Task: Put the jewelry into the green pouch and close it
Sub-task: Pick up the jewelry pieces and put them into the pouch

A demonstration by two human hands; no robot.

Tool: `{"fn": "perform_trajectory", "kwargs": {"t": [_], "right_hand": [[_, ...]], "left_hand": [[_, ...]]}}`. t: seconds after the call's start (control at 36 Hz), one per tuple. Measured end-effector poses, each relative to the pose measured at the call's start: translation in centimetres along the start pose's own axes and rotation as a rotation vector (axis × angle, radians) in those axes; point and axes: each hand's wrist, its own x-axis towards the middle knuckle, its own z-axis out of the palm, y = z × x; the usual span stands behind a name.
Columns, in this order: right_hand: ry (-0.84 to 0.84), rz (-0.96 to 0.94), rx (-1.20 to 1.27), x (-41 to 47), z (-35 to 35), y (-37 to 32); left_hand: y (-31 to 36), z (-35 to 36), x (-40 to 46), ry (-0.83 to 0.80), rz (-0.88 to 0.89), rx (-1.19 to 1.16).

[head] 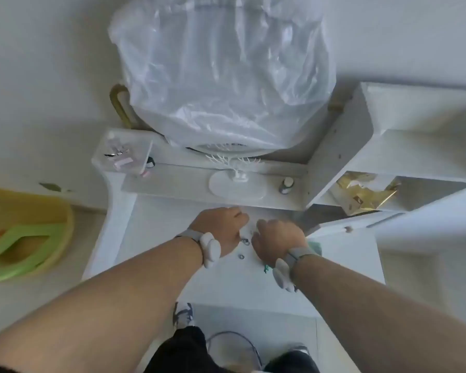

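While gathering: rings (244,241) on desk (234,281), none bagged.
Hands: left (221,230), right (277,238) curled, grip unclear.
Next: pinch rings, open pouch (315,245).

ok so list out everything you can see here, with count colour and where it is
green pouch: one, mostly hidden behind the right hand, on the white desk
jewelry: a few small silvery pieces, on the desk between the hands
jewelry stand: one, white, on the shelf behind the desk
small bottle: one, pale cap, on the shelf right of the stand
clear box: one, small items inside, left end of the shelf
plastic-wrapped fan: one, clear wrap, behind the shelf
gold packet: one, in the cubby at right
yellow basin: one, green item inside, on the floor at left
left hand: fingers curled, over the desk
right hand: fingers curled, beside the pouch
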Motion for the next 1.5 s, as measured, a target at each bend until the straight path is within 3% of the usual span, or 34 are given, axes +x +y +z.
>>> {"fn": "perform_trajectory", "kwargs": {"t": [0.03, 0.22, 0.31, 0.39, 0.47, 0.61, 0.89, 1.03, 1.11, 1.28, 1.5], "right_hand": [[-0.052, 0.020, -0.001, 0.5, 2.6, 0.6], [0.085, 0.068, 0.081, 1.0, 7.1, 1.5], [0.060, 0.088, 0.087, 2.4, 9.6, 2.0], [0.134, 0.064, 0.120, 3.3, 11.8, 2.6], [0.313, 0.027, 0.135, 4.1, 13.9, 3.6], [0.526, -0.051, 0.179, 4.4, 16.4, 4.7], [0.665, -0.111, 0.200, 5.0, 17.3, 5.3], [0.777, -0.147, 0.180, 4.2, 17.9, 5.3], [0.762, -0.146, 0.221, 3.9, 17.4, 5.2], [0.738, -0.099, 0.280, 2.1, 16.9, 4.7], [0.765, 0.030, 0.414, 0.6, 17.1, 4.8]], "left_hand": [[0.0, 2.6, 1.1, -0.080, -0.005, -0.002], [-0.9, 8.1, 3.2, 0.018, 0.064, -0.016], [-1.4, 10.8, 4.5, 0.023, 0.055, -0.050], [-2.0, 13.2, 5.8, 0.132, 0.041, -0.088], [-2.6, 15.1, 7.0, 0.292, 0.004, -0.110], [-3.3, 17.1, 7.5, 0.449, 0.076, -0.061], [-4.1, 18.0, 7.6, 0.642, 0.147, -0.142], [-3.4, 18.3, 6.6, 0.761, 0.177, -0.072], [-2.7, 17.6, 6.0, 0.816, 0.189, -0.039], [-0.6, 18.8, 2.0, 0.767, 0.252, -0.030], [0.9, 19.4, 0.1, 0.667, 0.155, -0.043]]}}
